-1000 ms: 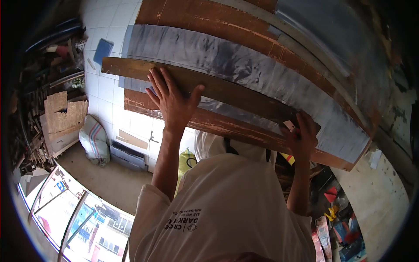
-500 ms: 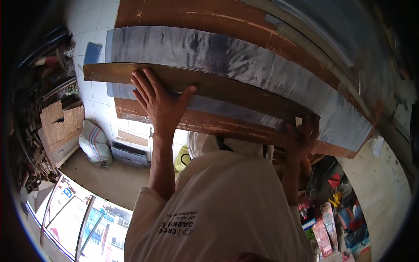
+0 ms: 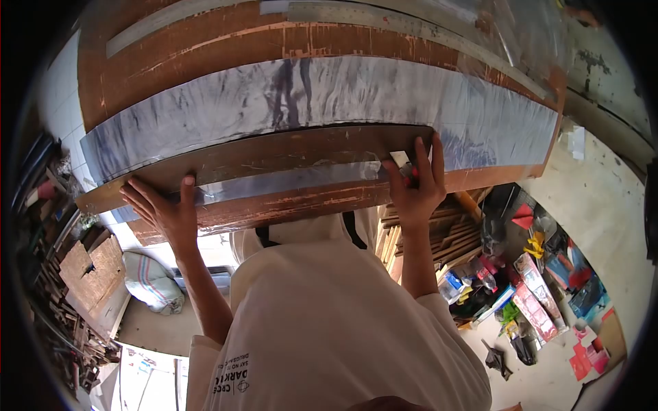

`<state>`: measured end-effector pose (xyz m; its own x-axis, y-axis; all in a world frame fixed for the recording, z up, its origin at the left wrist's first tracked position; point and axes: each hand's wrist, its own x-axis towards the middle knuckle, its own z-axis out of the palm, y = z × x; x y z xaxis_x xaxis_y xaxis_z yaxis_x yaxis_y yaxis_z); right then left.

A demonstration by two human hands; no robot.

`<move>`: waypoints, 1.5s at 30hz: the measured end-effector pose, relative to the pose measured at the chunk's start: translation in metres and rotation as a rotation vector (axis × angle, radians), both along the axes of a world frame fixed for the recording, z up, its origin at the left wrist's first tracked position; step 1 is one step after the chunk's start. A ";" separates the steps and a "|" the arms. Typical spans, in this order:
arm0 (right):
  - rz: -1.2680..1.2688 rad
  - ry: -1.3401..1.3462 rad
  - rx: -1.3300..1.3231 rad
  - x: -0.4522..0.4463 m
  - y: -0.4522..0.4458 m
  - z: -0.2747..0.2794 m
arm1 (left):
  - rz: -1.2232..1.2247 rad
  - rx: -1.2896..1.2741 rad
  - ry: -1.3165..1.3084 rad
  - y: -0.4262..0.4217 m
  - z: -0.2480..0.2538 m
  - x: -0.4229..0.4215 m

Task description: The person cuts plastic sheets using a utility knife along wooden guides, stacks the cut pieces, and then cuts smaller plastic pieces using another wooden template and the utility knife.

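Here's the long brown strip (image 3: 295, 147), lying lengthwise over the grey marbled sheet (image 3: 370, 89) on the scuffed brown desk (image 3: 295, 203), a hand near either end. The left hand (image 3: 164, 216) is fanned flat, thumb well out, clasping nothing; it looks like pure pressure. The right hand (image 3: 416, 188) has its fingertips on the strip's other end, with a small red-and-white object (image 3: 407, 171) between thumb and fingers; whether the grip is clenched on that, I cannot tell.

Now, the danger! Those hands sit far apart, so uneven pressure could swing the strip askew. And look left: its end pokes out past the desk's edge, so a heavy lean out there might tip it up. The sheet looks thin and rippled; any sideways shove could drag it along or crease it, with little grip from that worn top. And those right fingertips, right at the strip's edge: if that little object is sharp, a slip there could nick them.
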<state>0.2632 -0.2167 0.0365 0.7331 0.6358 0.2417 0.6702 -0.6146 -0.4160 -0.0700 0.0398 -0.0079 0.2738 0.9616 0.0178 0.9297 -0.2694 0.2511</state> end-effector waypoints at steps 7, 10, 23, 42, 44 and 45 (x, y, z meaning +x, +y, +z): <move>-0.066 0.068 0.007 -0.002 0.004 -0.003 | -0.032 0.022 -0.007 0.001 -0.004 -0.001; -0.087 0.117 0.005 -0.002 0.004 -0.002 | -0.027 0.035 -0.031 0.000 0.000 0.002; -0.060 0.084 0.044 0.002 0.004 -0.008 | -0.026 0.061 -0.053 -0.001 -0.005 0.002; -0.100 0.104 -0.015 -0.002 0.010 -0.002 | -0.003 0.023 -0.021 -0.001 -0.005 0.001; -0.100 0.117 -0.003 -0.003 0.009 -0.002 | -0.003 0.034 -0.020 -0.002 -0.006 0.001; -0.105 0.127 0.004 -0.003 0.009 -0.003 | -0.006 0.040 -0.023 -0.002 -0.006 0.001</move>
